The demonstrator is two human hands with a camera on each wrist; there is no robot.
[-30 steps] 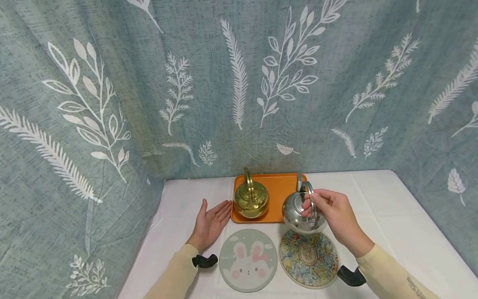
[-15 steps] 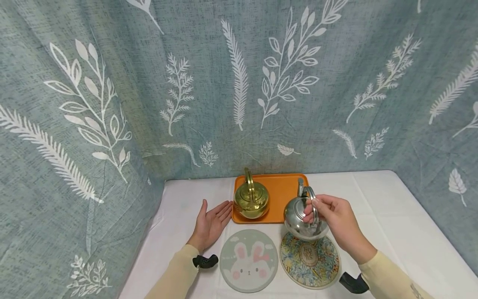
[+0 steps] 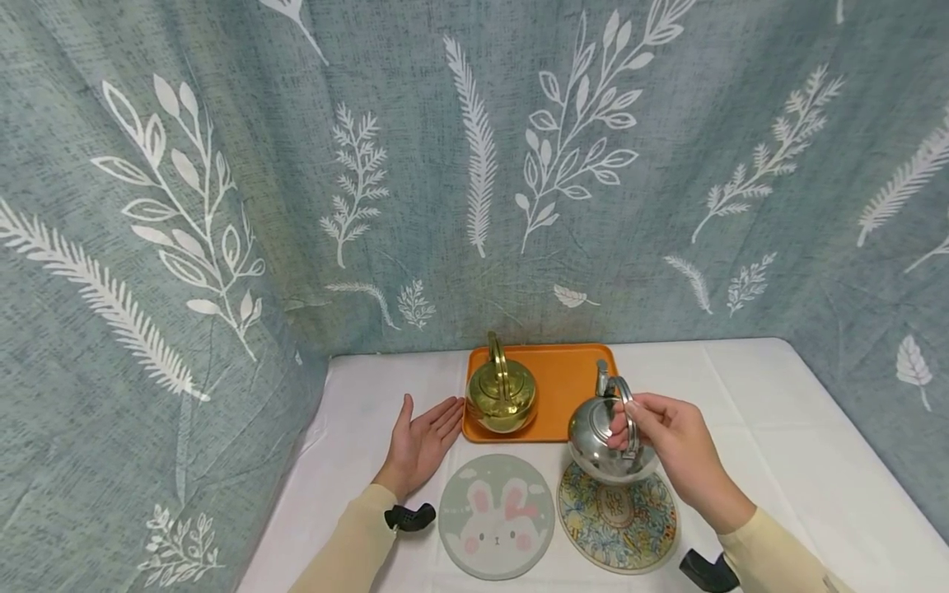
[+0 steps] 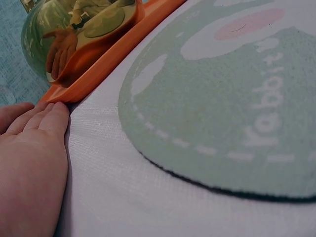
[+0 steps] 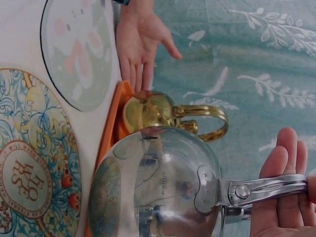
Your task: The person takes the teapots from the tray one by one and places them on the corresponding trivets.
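My right hand (image 3: 673, 436) grips the upright handle of a silver kettle (image 3: 593, 436). In the right wrist view the fingers (image 5: 289, 207) curl under that handle, and the kettle (image 5: 163, 182) hangs above the table. From the head, its body overlaps the far edge of a round floral mat (image 3: 619, 531) and the front right corner of an orange tray (image 3: 567, 395). A gold kettle (image 3: 502, 399) stands on the tray's left part. Palm up, my left hand (image 3: 423, 445) lies with straight fingers, their tips touching the tray's left edge (image 4: 81, 86).
A round green rabbit mat (image 3: 497, 519) lies left of the floral mat on the white tablecloth (image 3: 741, 412). Behind the table and at both sides hangs a blue-green curtain (image 3: 415, 165) with white leaves.
My right hand has brought the silver kettle toward me and slightly right, from the tray's front corner further over the floral mat. The left hand has stayed at the tray's edge.
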